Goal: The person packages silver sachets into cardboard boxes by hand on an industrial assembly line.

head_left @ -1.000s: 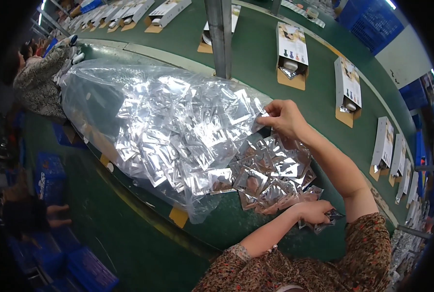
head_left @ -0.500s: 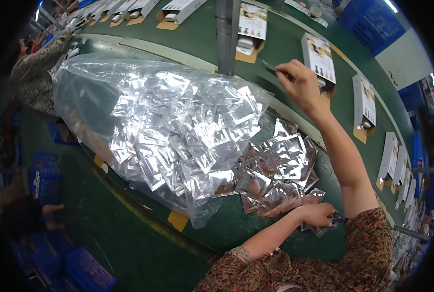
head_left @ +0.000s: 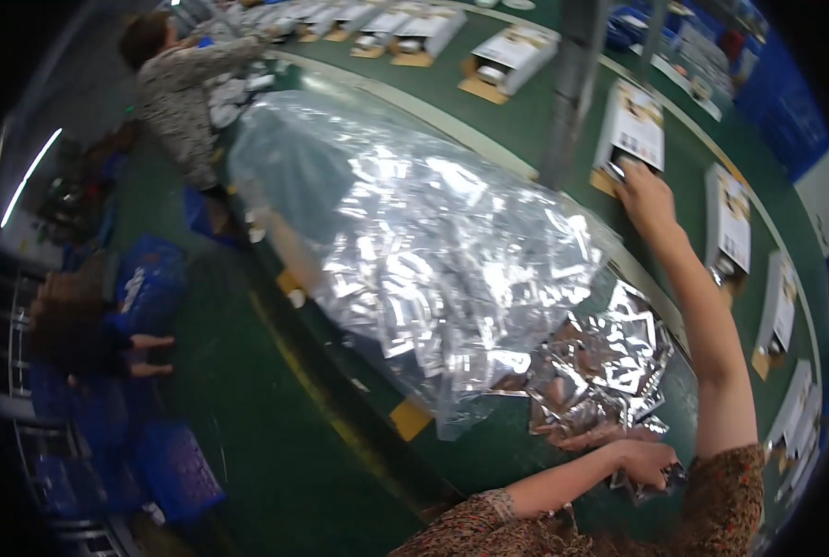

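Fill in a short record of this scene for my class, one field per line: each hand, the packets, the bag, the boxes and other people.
Left hand: closed over a few foil packets
Right hand: at the open end of a white box; what its fingers hold is unclear
Loose pile: silver packets, overlapping, beside the bag
Clear plastic bag: lying on its side, many silver packets inside
Other boxes: spaced along the green surface
Co-worker: upper left, beyond the bag

Hard glare streaks the foil sachets; a tube light shines at left; detail is blurred; fisheye edges curve into blackness.
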The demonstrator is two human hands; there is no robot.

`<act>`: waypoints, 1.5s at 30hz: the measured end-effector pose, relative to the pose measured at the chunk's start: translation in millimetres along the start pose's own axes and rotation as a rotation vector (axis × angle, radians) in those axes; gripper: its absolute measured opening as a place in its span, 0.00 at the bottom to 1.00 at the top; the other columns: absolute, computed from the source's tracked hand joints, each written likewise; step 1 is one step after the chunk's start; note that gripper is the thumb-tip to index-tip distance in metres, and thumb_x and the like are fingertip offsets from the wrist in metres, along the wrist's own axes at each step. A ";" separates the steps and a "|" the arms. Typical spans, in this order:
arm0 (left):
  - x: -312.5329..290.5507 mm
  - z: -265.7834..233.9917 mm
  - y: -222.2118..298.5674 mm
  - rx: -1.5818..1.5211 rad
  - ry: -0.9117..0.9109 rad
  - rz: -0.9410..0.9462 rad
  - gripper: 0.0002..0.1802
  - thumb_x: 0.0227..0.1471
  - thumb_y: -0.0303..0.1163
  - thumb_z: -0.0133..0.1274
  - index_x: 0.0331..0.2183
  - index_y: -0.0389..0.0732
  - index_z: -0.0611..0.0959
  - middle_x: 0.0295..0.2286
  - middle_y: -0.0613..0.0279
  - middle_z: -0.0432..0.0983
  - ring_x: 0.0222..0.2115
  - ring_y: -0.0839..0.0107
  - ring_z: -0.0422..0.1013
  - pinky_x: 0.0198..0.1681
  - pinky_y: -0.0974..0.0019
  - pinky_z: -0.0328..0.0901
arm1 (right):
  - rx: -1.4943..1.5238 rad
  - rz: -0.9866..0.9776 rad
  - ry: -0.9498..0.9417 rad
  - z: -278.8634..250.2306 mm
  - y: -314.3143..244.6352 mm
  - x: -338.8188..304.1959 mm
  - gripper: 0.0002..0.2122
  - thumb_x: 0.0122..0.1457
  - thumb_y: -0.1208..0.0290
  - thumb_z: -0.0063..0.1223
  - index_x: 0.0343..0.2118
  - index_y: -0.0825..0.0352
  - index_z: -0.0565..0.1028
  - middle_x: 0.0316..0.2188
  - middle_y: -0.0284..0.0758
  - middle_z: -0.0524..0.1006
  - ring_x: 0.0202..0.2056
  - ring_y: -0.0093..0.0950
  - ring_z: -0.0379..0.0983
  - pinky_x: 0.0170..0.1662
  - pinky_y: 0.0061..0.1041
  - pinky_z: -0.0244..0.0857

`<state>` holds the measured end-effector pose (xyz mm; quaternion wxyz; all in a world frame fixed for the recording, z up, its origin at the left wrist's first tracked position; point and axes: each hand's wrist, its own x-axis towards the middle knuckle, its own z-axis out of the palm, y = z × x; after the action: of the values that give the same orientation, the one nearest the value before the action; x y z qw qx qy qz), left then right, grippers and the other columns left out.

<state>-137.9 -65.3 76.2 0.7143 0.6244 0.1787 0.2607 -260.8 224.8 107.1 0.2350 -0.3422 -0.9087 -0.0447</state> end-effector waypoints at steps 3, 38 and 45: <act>-12.8 83.1 62.2 -0.115 -0.045 -0.071 0.15 0.41 0.30 0.54 0.33 0.33 0.79 0.24 0.55 0.78 0.26 0.68 0.74 0.30 0.61 0.67 | 0.144 0.051 -0.220 -133.0 -25.3 -94.0 0.11 0.54 0.68 0.59 0.38 0.66 0.74 0.34 0.41 0.75 0.34 0.43 0.74 0.35 0.37 0.68; 440.0 1076.5 208.0 -0.600 0.358 -0.417 0.17 0.49 0.33 0.62 0.41 0.42 0.77 0.33 0.71 0.73 0.34 0.80 0.69 0.39 0.72 0.65 | 0.956 0.463 0.058 -1030.4 129.8 -1147.2 0.04 0.54 0.79 0.56 0.33 0.70 0.78 0.35 0.40 0.79 0.37 0.35 0.76 0.40 0.29 0.70; 506.9 1136.8 240.6 -0.635 0.490 -0.350 0.19 0.51 0.31 0.60 0.45 0.37 0.76 0.37 0.66 0.77 0.38 0.78 0.72 0.44 0.71 0.67 | 1.217 0.553 -0.048 -1088.6 199.2 -1163.6 0.08 0.61 0.73 0.51 0.37 0.71 0.79 0.36 0.39 0.79 0.39 0.29 0.76 0.43 0.26 0.69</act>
<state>892.1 -651.3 526.6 0.8408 0.2539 0.3569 0.3182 1061.4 -586.2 522.9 0.3688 -0.3700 -0.6555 0.5453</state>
